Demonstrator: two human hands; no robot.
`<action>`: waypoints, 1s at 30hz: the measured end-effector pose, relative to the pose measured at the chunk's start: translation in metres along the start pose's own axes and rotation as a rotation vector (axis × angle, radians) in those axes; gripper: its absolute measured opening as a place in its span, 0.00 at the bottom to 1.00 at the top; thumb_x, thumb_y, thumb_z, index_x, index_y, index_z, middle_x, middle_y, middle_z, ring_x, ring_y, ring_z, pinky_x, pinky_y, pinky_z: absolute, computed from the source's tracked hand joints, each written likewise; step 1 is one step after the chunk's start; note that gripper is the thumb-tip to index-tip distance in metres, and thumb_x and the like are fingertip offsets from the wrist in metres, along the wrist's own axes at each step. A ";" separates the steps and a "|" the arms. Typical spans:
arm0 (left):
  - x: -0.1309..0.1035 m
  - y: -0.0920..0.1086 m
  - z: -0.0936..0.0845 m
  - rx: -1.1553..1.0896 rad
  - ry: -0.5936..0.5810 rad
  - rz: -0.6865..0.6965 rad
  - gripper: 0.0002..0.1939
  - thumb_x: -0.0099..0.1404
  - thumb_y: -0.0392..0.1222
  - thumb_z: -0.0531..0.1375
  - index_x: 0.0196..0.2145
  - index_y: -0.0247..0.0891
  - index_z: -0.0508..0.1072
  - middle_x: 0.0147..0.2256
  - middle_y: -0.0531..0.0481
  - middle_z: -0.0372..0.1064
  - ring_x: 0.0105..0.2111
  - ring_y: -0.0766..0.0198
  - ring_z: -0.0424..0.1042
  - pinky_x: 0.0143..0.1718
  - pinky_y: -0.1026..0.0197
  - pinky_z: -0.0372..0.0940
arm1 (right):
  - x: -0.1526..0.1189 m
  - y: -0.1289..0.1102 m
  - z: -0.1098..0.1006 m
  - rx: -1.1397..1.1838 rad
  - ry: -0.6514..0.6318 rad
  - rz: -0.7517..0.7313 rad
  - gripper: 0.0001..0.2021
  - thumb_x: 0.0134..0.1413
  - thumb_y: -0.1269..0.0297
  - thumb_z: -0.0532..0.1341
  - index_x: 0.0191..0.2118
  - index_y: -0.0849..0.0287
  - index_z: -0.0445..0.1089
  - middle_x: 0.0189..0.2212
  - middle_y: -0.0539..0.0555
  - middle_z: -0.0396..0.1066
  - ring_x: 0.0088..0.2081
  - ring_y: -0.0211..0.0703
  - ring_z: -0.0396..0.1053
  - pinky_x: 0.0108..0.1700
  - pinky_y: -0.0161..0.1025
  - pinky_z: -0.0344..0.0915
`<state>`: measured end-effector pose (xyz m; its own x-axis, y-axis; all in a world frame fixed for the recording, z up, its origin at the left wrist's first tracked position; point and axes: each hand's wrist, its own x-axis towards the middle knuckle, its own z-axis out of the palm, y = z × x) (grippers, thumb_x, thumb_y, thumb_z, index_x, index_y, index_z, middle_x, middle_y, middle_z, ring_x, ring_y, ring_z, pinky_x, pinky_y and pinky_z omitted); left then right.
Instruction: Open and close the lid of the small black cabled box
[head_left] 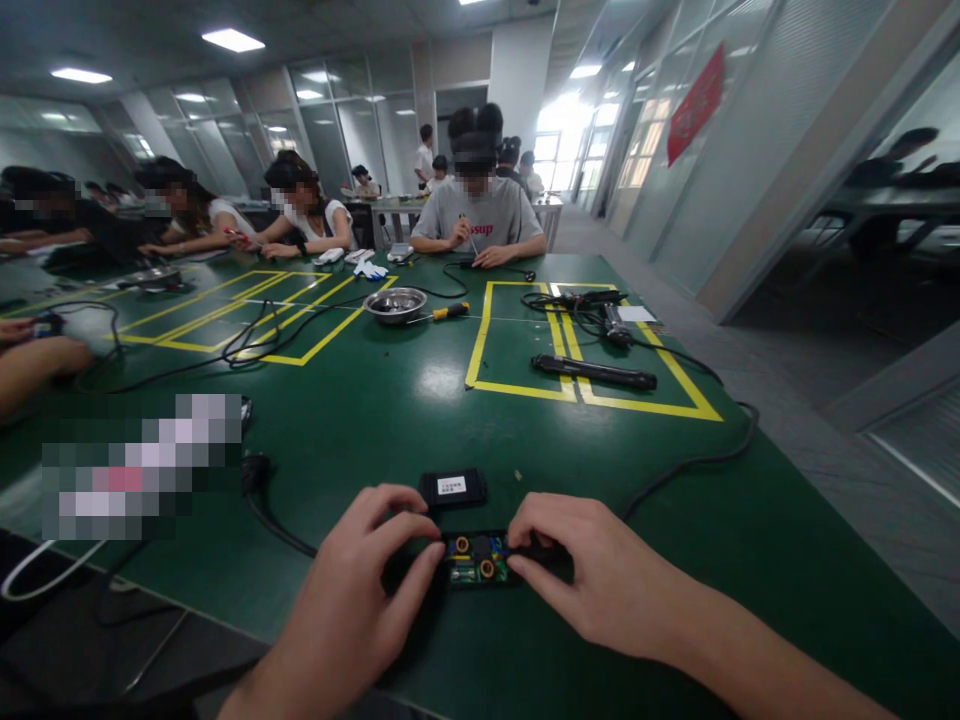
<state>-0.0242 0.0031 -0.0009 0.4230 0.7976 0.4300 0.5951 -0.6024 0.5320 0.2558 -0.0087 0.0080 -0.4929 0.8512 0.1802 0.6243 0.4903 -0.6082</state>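
Observation:
A small circuit board (475, 562) with copper coils lies in a narrow black case on the green table before me. My left hand (375, 575) grips its left end between thumb and fingers. At the opposite end, my right hand (592, 560) pinches the board's edge, where a black cable runs out under the fingers. Whether the right fingertips hold the board or the wires there is hard to tell. Just behind the board rests a black cover (477, 484) with a white printed label, touched by neither hand.
A power strip (150, 465), blurred out, lies at left beside a black plug (255, 472). Farther back are a metal bowl (395, 305), a yellow-black screwdriver (450, 311), a black rod-shaped tool (594, 372) and tangled cables. A co-worker (480, 215) sits opposite; another person's arm (41, 365) reaches in from the left.

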 end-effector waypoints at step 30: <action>0.009 -0.007 -0.012 0.061 -0.107 0.172 0.12 0.81 0.35 0.62 0.47 0.47 0.87 0.48 0.46 0.83 0.48 0.51 0.80 0.48 0.50 0.76 | -0.002 0.001 0.003 -0.178 0.055 -0.093 0.07 0.68 0.76 0.60 0.39 0.57 0.70 0.34 0.54 0.75 0.35 0.49 0.72 0.39 0.44 0.64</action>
<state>-0.0327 0.0143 0.0075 0.5899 0.6842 0.4289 0.5468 -0.7293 0.4113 0.2553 -0.0100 0.0044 -0.5228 0.8072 0.2739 0.6774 0.5885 -0.4414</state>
